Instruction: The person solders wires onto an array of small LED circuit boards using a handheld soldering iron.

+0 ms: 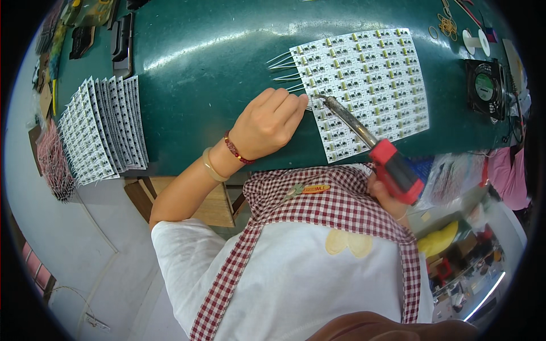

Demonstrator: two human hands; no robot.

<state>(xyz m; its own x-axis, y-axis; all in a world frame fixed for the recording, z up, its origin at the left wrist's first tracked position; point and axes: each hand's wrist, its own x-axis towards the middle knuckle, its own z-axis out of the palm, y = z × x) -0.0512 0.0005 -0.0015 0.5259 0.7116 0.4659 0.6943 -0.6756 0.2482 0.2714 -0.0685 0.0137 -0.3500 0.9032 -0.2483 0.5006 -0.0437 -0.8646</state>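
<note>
My left hand (272,122) is closed at the left edge of a white circuit board panel (364,91), in a pinch on a thin white wire (309,107) that shows beside the fingertips; the back of the hand hides most of the grip. Several more white wires (282,61) stick out from that edge further up. A soldering iron (355,125) with a red and black handle is in my right hand (384,196), which is partly hidden behind the handle. The iron's tip reaches the panel's left edge, close to my left fingertips. Rows of small parts cover the panel.
A fanned stack of similar panels (105,128) lies at the table's left, beside a bundle of reddish-white wires (54,156). To the right are a black fan (485,89), a white spool (476,42) and rubber bands (447,26). The green table (205,62) ends before my apron.
</note>
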